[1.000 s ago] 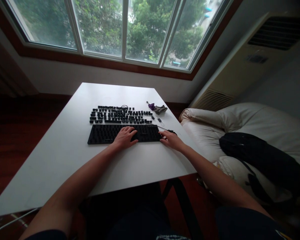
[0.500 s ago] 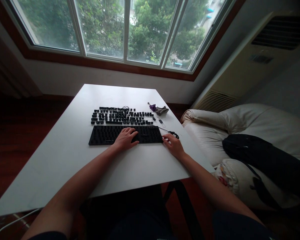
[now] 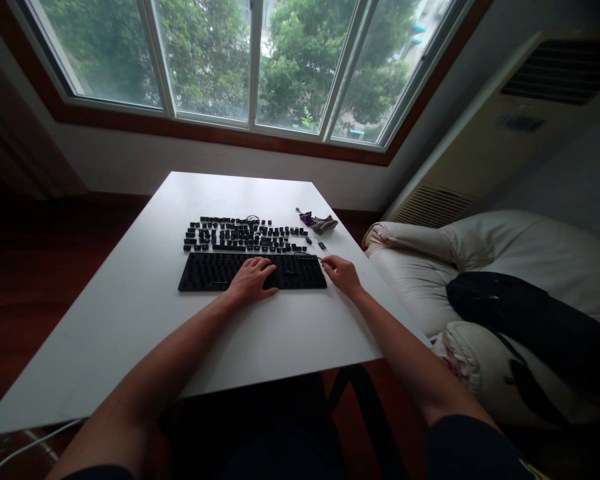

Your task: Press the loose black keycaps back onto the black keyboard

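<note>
A black keyboard [image 3: 207, 272], its key area looking stripped of caps, lies flat on the white table [image 3: 220, 360]. My left hand [image 3: 253, 277] rests on its middle, fingers laid out over the board and thumb along the front edge. Just past the keyboard's right end is my right hand [image 3: 344, 275], its fingertips drawn together where the thin black cable [image 3: 310, 255] meets them. The rest of that cable is hidden behind the hand. Behind the board, loose black keycaps [image 3: 240, 233] lie in rough rows.
A grey and purple cloth-like bundle [image 3: 323, 223] lies at the table's far right, with small dark pieces [image 3: 322, 245] nearer. Right of the table stands a cream sofa [image 3: 410, 247] bearing a black bag [image 3: 520, 320]. A window [image 3: 250, 67] is beyond the table.
My right hand has shifted away from me, from the keyboard's right edge up to the cable, and covers the cable's bundled part. My left hand stays on the keyboard.
</note>
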The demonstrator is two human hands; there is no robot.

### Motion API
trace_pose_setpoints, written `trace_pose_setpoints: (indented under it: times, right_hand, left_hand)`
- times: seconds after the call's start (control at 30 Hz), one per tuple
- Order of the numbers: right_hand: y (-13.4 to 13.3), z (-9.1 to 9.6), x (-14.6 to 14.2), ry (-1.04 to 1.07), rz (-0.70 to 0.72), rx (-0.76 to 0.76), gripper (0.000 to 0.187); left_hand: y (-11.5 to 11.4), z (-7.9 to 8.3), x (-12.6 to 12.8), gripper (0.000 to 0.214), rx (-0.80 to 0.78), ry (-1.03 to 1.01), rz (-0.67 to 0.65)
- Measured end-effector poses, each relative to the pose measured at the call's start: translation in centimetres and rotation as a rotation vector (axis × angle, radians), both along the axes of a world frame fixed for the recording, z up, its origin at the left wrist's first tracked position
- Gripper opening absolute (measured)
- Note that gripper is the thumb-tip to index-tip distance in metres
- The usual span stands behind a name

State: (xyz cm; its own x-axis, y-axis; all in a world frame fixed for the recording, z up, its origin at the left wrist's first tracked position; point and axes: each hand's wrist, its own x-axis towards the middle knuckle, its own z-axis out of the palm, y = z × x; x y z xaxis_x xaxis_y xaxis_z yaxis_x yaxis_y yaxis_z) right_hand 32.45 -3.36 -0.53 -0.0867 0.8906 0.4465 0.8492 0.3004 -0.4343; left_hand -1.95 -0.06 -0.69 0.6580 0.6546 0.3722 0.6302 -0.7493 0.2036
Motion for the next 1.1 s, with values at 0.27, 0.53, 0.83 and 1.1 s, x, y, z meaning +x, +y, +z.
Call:
trace_pose_setpoints:
  times: [0.27, 0.53, 0.83, 1.1]
  right_hand:
    - [8.7, 2.5, -1.4, -0.244, 0.04, -0.179, 0.015]
    - [12.8, 3.3, -2.4, -0.455, 0.066, -0.376, 0.025]
    - [14.3, 2.7, -3.5, -0.594, 0.039, -0.38, 0.021]
    - [12.2, 3.3, -2.4, -0.46, 0.057, -0.274, 0.015]
  left_hand:
    - [0.0, 0.3, 0.0, 0.064, -0.014, 0.018, 0.011]
    - [0.2, 0.3, -0.1, 0.064, -0.028, 0.022, -0.003]
    - [0.5, -0.1, -0.2, 0.065, -0.02, 0.028, -0.004]
    - [0.4, 0.0, -0.2, 0.064, -0.035, 0.023, -0.004]
